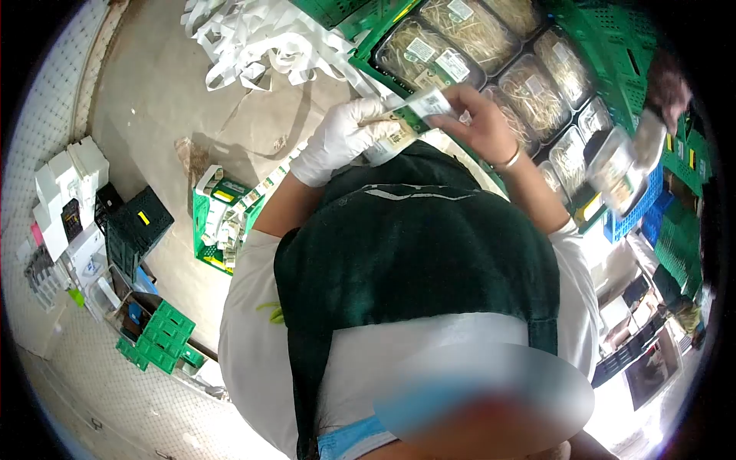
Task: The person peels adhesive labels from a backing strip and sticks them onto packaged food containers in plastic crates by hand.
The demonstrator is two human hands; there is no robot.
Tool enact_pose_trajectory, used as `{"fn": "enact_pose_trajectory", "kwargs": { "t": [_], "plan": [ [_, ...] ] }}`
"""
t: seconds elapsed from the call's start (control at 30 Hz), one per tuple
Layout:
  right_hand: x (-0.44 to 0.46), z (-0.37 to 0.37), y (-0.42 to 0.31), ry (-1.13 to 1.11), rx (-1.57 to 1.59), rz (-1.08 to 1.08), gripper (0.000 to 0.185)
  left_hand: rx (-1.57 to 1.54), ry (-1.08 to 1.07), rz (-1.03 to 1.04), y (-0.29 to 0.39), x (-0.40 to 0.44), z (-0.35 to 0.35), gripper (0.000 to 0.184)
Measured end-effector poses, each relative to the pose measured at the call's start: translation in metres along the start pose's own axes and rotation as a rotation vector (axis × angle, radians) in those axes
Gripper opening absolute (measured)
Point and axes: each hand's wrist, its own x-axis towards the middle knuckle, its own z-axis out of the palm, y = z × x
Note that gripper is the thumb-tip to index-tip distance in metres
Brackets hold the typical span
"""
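My left hand (343, 139), in a white glove, is closed around a green-and-white printed label strip (402, 129) in front of my apron. My bare right hand (479, 126), with a bracelet at the wrist, pinches the strip's upper right end between thumb and fingers. Just beyond my hands, black trays with clear lids (529, 84) hold pale, stringy food that looks like sprouts. They sit in a green crate (360, 57), and several lids carry white labels. The lower end of the strip is partly hidden by my glove.
Another person's gloved hand (650, 142) holds a clear-lidded pack (616, 172) at the right. White strapping (261, 46) lies heaped at the upper left. A green crate of printed packaging (201, 222) stands on the floor to my left, with black crates (139, 222) farther left.
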Motion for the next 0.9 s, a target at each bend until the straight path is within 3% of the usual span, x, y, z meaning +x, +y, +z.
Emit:
{"fn": "enact_pose_trajectory", "kwargs": {
  "t": [0.07, 0.1, 0.13, 0.2, 0.23, 0.27, 0.3, 0.33, 0.37, 0.4, 0.43, 0.5, 0.6, 0.67, 0.7, 0.73, 0.77, 0.8, 0.83, 0.87, 0.9],
  "plan": [
    [-0.003, -0.001, -0.014, 0.069, -0.070, -0.090, 0.019, 0.423, -0.141, 0.006, 0.011, 0.011, 0.001, 0.023],
    [-0.005, 0.000, -0.013, 0.035, 0.016, -0.055, 0.019, 0.417, -0.011, 0.194, -0.003, 0.022, 0.008, 0.019],
    [-0.006, 0.001, -0.014, 0.042, 0.019, -0.051, 0.019, 0.477, -0.027, 0.288, 0.000, 0.030, 0.015, 0.018],
    [-0.007, 0.000, -0.016, 0.234, -0.003, -0.023, 0.019, 0.504, 0.076, 0.179, 0.030, 0.027, 0.039, 0.024],
    [-0.003, -0.009, -0.009, 0.257, -0.025, -0.079, 0.017, 0.513, 0.090, 0.054, 0.025, 0.030, 0.037, 0.025],
    [0.006, -0.023, 0.010, 0.387, -0.249, -0.267, 0.016, 0.520, 0.108, -0.072, 0.020, 0.033, 0.033, 0.026],
    [0.018, -0.044, 0.022, 0.470, -0.347, -0.134, 0.015, 0.326, 0.067, -0.191, 0.023, 0.031, 0.031, 0.028],
    [0.034, -0.068, 0.038, 0.594, -0.387, -0.048, 0.011, 0.504, 0.076, 0.139, 0.022, 0.031, 0.028, 0.024],
    [0.049, -0.088, 0.055, 0.599, -0.488, 0.035, 0.019, 0.381, 0.122, 0.062, 0.013, 0.029, 0.018, 0.021],
    [0.063, -0.096, 0.090, 0.620, -0.648, -0.083, 0.028, 0.258, 0.169, -0.010, 0.007, 0.028, 0.008, 0.018],
    [0.073, -0.092, 0.118, 0.558, -0.776, -0.066, 0.031, 0.139, 0.224, -0.023, 0.011, 0.023, 0.011, 0.012],
    [0.082, -0.071, 0.155, 0.505, -0.977, -0.008, 0.034, 0.139, 0.193, -0.052, 0.008, 0.022, 0.007, 0.012],
    [0.087, -0.059, 0.167, 0.564, -1.019, 0.094, 0.038, 0.183, 0.109, -0.096, 0.002, 0.019, 0.003, 0.017],
    [0.079, -0.068, 0.156, 0.663, -1.124, 0.188, 0.043, 0.088, 0.035, 0.038, 0.009, 0.019, 0.015, 0.027],
    [0.071, -0.074, 0.151, 0.707, -1.050, 0.237, 0.046, 0.012, 0.026, 0.071, -0.002, 0.023, 0.014, 0.032],
    [0.064, -0.080, 0.145, 0.510, -0.817, 0.384, 0.047, 0.016, 0.020, 0.078, -0.009, 0.029, 0.016, 0.032],
    [0.049, -0.080, 0.121, 0.332, -0.165, 0.315, 0.055, 0.020, 0.043, 0.127, -0.016, 0.034, 0.020, 0.032],
    [0.033, -0.073, 0.084, 0.123, 0.203, 0.228, 0.062, 0.023, 0.066, 0.173, -0.020, 0.036, 0.023, 0.032],
    [0.023, -0.064, 0.052, -0.042, 0.382, 0.077, 0.058, 0.048, 0.040, 0.102, -0.010, 0.035, 0.027, 0.031],
    [0.012, -0.054, 0.036, -0.089, 0.410, 0.020, 0.044, 0.051, 0.034, 0.104, -0.003, 0.038, 0.025, 0.031],
    [0.006, -0.053, 0.022, -0.031, 0.024, 0.006, 0.031, 0.244, -0.089, 0.070, 0.003, 0.040, 0.021, 0.031]
  ]
}}
